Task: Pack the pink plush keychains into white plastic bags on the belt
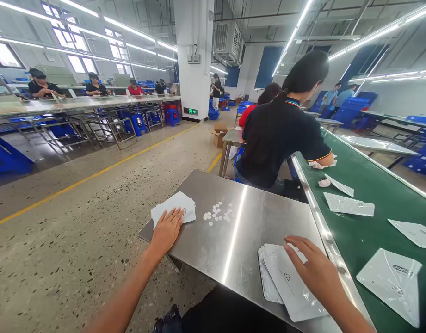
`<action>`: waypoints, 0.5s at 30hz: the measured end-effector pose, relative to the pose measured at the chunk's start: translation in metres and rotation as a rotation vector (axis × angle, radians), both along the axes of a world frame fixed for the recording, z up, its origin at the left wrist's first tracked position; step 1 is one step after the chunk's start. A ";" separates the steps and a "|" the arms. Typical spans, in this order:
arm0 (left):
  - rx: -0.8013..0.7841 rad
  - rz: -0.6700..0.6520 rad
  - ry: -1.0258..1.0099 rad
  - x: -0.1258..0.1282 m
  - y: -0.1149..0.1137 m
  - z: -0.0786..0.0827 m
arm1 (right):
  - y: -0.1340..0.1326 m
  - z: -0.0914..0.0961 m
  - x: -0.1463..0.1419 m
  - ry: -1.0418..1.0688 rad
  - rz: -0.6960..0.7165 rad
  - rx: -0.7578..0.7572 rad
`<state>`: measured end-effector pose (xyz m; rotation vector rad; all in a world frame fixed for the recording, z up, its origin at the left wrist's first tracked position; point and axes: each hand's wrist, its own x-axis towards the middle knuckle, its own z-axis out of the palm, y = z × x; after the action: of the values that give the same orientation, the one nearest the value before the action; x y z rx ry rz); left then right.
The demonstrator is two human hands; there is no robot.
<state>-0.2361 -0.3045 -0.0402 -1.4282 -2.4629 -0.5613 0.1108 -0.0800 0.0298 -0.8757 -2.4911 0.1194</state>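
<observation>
My left hand point(167, 228) lies flat with its fingers stretched out on a small stack of white cards point(178, 205) at the left corner of the steel table point(240, 231). My right hand point(311, 264) rests open, fingers spread, on a fanned pile of white plastic pouches point(284, 286) near the table's front edge. Several small white round discs point(218, 212) lie scattered on the steel between the two hands, touched by neither.
A green conveyor belt point(365, 222) runs along the table's right side, carrying several white pouches point(393, 280). A person in a dark shirt point(280, 134) sits just ahead at the belt. Other workers sit at long benches far left. Speckled floor with a yellow line lies to the left.
</observation>
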 end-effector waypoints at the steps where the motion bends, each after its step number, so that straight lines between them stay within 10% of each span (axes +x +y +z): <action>1: 0.043 -0.017 0.017 0.002 0.000 0.002 | -0.005 0.001 -0.009 0.033 0.035 0.002; 9: 0.106 -0.494 -0.343 0.064 -0.037 0.067 | -0.080 0.032 -0.085 0.060 0.519 0.046; 15: -0.150 -0.463 -1.069 0.094 -0.058 0.083 | -0.121 0.029 -0.108 -0.189 0.806 -0.020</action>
<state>-0.1424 -0.3628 0.0423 -2.1773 -2.8979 -1.6154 0.0031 -0.2009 0.0584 0.1670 -2.8732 0.3379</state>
